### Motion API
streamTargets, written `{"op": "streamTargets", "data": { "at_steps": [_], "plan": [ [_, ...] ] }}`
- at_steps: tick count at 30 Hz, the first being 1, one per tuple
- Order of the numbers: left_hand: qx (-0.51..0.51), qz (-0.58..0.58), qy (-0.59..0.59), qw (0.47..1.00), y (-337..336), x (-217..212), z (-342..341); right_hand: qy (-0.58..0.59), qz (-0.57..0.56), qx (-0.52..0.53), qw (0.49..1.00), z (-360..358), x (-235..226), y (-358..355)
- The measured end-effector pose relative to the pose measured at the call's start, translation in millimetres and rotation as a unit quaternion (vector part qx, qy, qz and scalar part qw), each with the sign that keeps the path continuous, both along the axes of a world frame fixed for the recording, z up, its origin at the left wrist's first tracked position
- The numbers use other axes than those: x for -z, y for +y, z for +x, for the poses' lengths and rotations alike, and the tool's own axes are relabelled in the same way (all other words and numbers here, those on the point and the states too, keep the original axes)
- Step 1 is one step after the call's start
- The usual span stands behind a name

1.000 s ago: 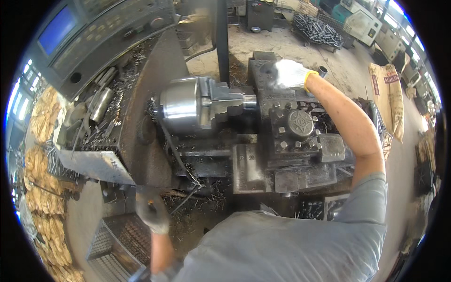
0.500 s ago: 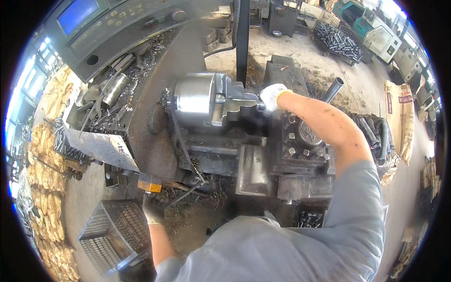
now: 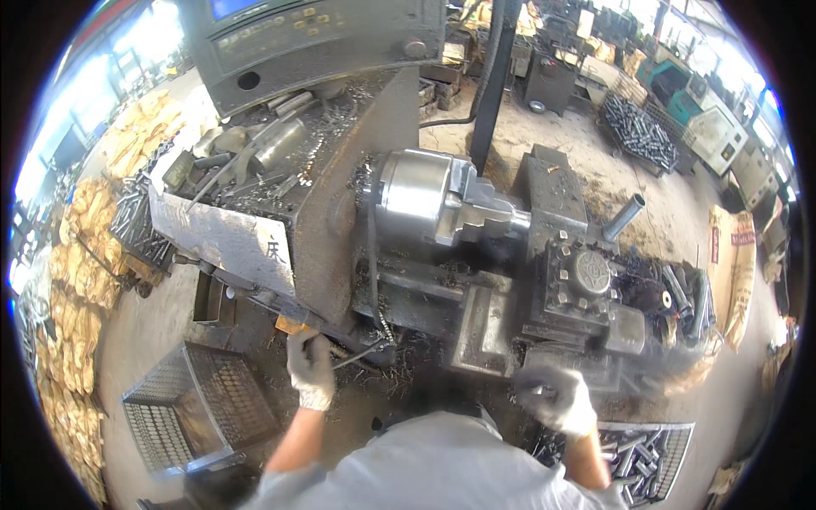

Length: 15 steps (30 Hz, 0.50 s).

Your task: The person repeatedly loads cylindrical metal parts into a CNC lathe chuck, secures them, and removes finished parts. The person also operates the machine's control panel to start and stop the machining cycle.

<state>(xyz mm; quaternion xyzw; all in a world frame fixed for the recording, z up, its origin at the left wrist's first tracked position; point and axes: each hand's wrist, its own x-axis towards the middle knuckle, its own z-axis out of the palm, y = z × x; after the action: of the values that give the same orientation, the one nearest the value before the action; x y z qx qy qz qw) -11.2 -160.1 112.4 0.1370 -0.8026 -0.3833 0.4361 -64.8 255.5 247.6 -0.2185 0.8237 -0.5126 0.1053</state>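
Workshop floor of packed dirt, strewn with dark metal swarf, surrounds a grimy lathe (image 3: 476,297). Left hand (image 3: 310,370), in a white knit glove, is closed around a thin metal lever (image 3: 361,353) at the lathe's front edge; just above its knuckles sits a small orange tag (image 3: 289,324). Below and outward of this hand stands a wire mesh crate (image 3: 195,408), with bare floor between. Right hand (image 3: 557,399), also gloved and blurred, hovers curled just below the square tool post (image 3: 586,289); whether it grips anything cannot be told. Beneath its wrist lies a mesh tray of short steel tubes (image 3: 633,450). Beyond both hands gleams the polished cylindrical chuck (image 3: 425,200), smooth against rough cast iron.
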Motion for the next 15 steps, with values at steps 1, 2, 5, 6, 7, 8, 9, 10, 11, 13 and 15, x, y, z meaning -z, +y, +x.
{"op": "streamTargets", "data": {
  "at_steps": [1, 2, 5, 6, 7, 8, 9, 10, 11, 13, 15],
  "plan": [
    [0.04, -0.088, 0.027, 0.995, 4, -30, -17, -0.007, 0.021, 0.035, 0.999, 11, 10, -4],
    [0.106, -0.18, 0.044, 0.977, 4, -62, -38, -0.019, 0.045, 0.071, 0.996, 20, 17, -7],
    [0.068, -0.322, 0.097, 0.939, 6, -152, -150, -0.055, 0.03, 0.074, 0.995, 34, 33, -11],
    [0.059, -0.346, 0.101, 0.931, 6, -179, -189, -0.062, 0.022, 0.066, 0.996, 36, 36, -9],
    [0.048, -0.345, 0.077, 0.934, 6, -204, -226, -0.049, 0.039, 0.058, 0.996, 37, 39, -7],
    [0.013, -0.331, -0.033, 0.943, 7, -221, -256, -0.043, 0.05, 0.048, 0.997, 38, 41, -3],
    [-0.026, -0.339, -0.115, 0.934, 6, -239, -286, -0.055, 0.042, 0.051, 0.996, 38, 43, 1],
    [-0.036, -0.306, -0.191, 0.932, 6, -249, -308, -0.066, 0.038, 0.051, 0.996, 38, 45, 6],
    [-0.042, -0.294, -0.228, 0.927, 4, -258, -327, -0.044, 0.051, 0.05, 0.996, 38, 47, 11],
    [-0.044, -0.308, -0.271, 0.911, -2, -264, -357, -0.012, 0.073, 0.058, 0.996, 37, 50, 22],
    [-0.064, -0.348, -0.308, 0.883, -7, -263, -380, -0.032, 0.072, 0.055, 0.995, 35, 53, 35]
  ]
}}
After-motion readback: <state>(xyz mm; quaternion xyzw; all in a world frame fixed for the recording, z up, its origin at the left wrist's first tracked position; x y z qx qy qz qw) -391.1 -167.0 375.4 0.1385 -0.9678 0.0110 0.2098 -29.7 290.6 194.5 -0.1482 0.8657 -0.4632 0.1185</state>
